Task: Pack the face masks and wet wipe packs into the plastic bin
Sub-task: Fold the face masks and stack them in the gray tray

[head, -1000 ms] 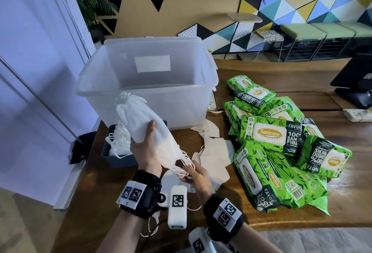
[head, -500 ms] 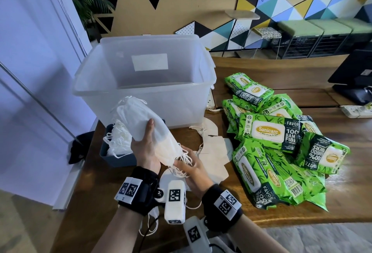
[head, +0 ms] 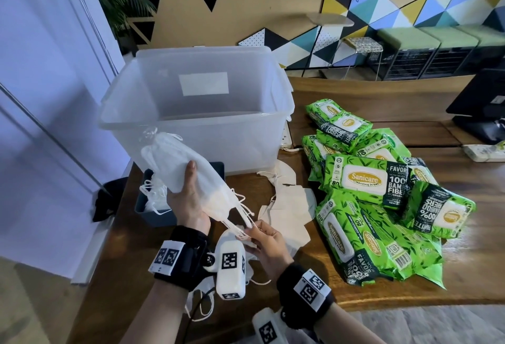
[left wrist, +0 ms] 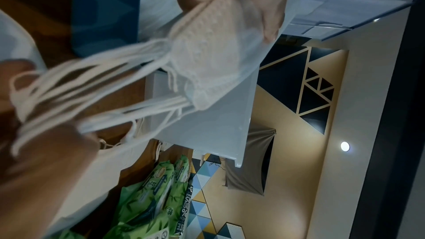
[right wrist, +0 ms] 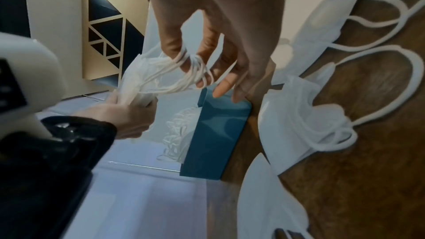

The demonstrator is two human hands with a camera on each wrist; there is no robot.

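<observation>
The clear plastic bin (head: 191,114) stood on the wooden surface (head: 464,261) with nothing visible inside it. In front of it, a small dark blue box (head: 153,215) held a bundle of white face masks. A stack of face masks (head: 188,177) was gripped by the left hand (head: 188,201), fingers and thumb curled round it, and was held tilted above the surface, just before the bin's near wall. The ear loops (head: 240,218) hanging from the stack's lower end were pinched together by the right hand (head: 269,242), thumb against fingertips; in the right wrist view the loops (right wrist: 184,72) were seen bunched round the fingers. More loose masks (head: 289,207) lay flat on the surface between the hands and the green packs, some under the right hand. The wet wipe packs (head: 366,179) were heaped in a pile to the right of the bin, well apart from both hands. A dark monitor (head: 481,103) stood at the far right of the surface, with a white power strip (head: 483,152) beside it.
</observation>
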